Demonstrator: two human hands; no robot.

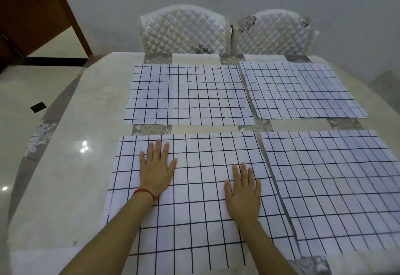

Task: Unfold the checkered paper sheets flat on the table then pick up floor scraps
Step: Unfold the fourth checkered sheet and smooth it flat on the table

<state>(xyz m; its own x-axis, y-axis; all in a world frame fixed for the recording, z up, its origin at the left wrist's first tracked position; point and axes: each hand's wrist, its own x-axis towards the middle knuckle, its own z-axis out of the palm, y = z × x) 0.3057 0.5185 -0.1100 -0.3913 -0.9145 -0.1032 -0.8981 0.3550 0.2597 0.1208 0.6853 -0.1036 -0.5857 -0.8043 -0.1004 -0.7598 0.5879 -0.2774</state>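
Several white checkered paper sheets with dark grid lines lie flat on the table [65,166]. The near-left sheet [194,188] has both my hands on it. My left hand [157,167], with a red string on the wrist, presses flat on the sheet's left part, fingers straight and spread. My right hand [243,192] presses flat on the sheet's right part. The near-right sheet [337,188] lies beside it. The far-left sheet [189,95] and the far-right sheet [303,89] lie behind them.
Two white quilted chairs [184,30] [275,34] stand at the table's far edge against the wall. A brown wooden door [32,10] is at the upper left. A small dark scrap [38,107] lies on the glossy floor left of the table.
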